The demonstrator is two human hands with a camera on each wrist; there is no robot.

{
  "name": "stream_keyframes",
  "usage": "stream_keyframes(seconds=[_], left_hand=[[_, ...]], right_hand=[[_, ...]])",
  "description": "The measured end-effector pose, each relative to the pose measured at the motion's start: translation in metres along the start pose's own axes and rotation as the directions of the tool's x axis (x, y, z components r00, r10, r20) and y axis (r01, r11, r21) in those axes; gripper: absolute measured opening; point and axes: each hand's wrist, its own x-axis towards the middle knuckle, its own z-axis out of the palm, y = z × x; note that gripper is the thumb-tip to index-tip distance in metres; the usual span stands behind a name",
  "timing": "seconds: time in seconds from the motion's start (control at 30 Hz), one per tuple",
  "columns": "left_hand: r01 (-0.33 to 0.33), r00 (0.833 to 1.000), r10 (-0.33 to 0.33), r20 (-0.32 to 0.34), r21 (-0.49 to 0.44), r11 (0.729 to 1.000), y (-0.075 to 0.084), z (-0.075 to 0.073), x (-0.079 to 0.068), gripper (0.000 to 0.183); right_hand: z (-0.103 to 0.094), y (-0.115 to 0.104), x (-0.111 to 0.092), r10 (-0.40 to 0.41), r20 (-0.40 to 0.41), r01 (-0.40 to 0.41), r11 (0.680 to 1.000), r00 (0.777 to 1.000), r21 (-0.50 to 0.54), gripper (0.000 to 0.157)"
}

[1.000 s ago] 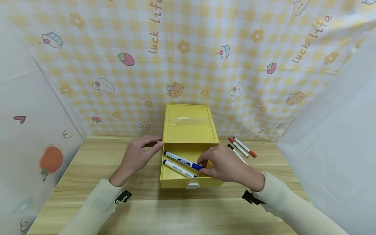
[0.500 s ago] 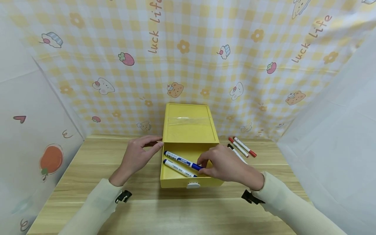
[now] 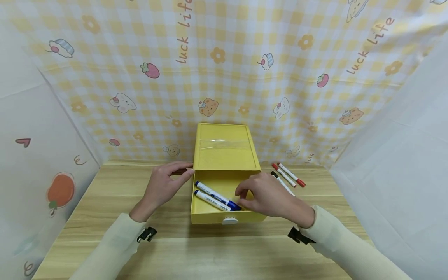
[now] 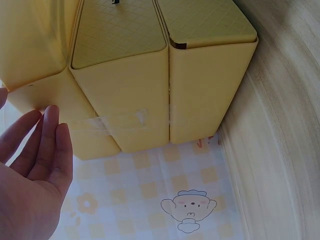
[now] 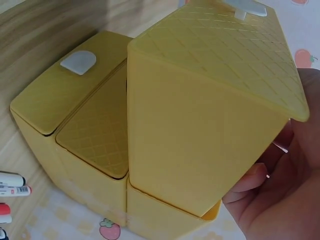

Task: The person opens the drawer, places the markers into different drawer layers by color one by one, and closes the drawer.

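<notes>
A yellow drawer cabinet (image 3: 225,155) stands against the cloth, its top drawer (image 3: 229,181) pulled out. In that drawer two white markers with blue caps lie slanted: an upper marker (image 3: 210,190) and a lower marker (image 3: 211,200), close together at the cap end. My right hand (image 3: 267,194) reaches over the drawer's right wall, fingers loosely bent just above the upper marker's cap and gripping nothing. My left hand (image 3: 164,184) rests its fingertips at the cabinet's left side; in the left wrist view its fingers (image 4: 50,135) are nearly straight. The wrist views show lower drawers (image 5: 65,100).
Right of the cabinet on the wooden table (image 3: 168,252) lie two red-ended markers (image 3: 287,178) and a black-capped marker (image 3: 282,183). A white knob (image 3: 230,221) sticks out from the drawer front. A checkered cloth (image 3: 157,97) hangs behind.
My right fingers have let go of the upper marker, whose blue cap dropped toward the drawer's front, beside the lower marker. The left hand has stayed at the cabinet's side.
</notes>
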Motion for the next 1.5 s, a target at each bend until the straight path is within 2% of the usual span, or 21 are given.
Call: stream_keyframes(seconds=[0.17,0.3,0.43,0.63,0.73,0.93,1.03,1.27,1.5], left_hand=[[0.008,1.000,-0.008,0.001,0.000,1.000,-0.001,0.000,0.000,0.020],[0.013,1.000,-0.013,0.000,-0.001,1.000,-0.001,0.001,0.000,0.020],[0.011,1.000,-0.011,-0.003,-0.004,1.000,-0.001,0.001,0.000,0.020],[0.001,1.000,-0.001,-0.007,-0.002,1.000,0.000,0.001,-0.001,0.019],[0.007,1.000,-0.007,-0.004,0.001,1.000,0.001,0.001,-0.001,0.019],[0.008,1.000,-0.008,-0.004,0.011,1.000,0.001,0.001,-0.001,0.019],[-0.001,1.000,0.002,-0.008,0.016,1.000,0.000,0.001,-0.001,0.020],[-0.007,1.000,0.008,-0.003,0.027,1.000,-0.001,0.001,-0.001,0.020],[-0.009,1.000,0.009,-0.005,0.019,1.000,-0.002,0.002,-0.001,0.020]], right_hand=[[-0.003,0.000,-0.004,-0.037,-0.091,0.036,0.999,0.995,-0.006,0.005],[-0.007,0.000,-0.010,-0.043,-0.192,0.047,0.999,0.980,0.016,0.007],[-0.011,-0.001,-0.018,-0.054,-0.287,0.065,0.998,0.956,0.027,0.009],[-0.014,-0.002,-0.029,-0.112,-0.407,0.131,0.991,0.907,0.020,0.018],[-0.013,-0.005,-0.036,-0.123,-0.441,0.150,0.988,0.889,0.027,0.020],[-0.006,-0.016,-0.050,-0.142,-0.478,0.179,0.983,0.867,0.032,0.004],[0.002,-0.022,-0.055,-0.162,-0.487,0.216,0.975,0.858,0.057,0.006],[0.028,-0.033,-0.064,-0.133,-0.484,0.202,0.975,0.865,0.093,0.014],[0.052,-0.039,-0.068,-0.074,-0.446,0.147,0.980,0.892,0.131,0.003]])
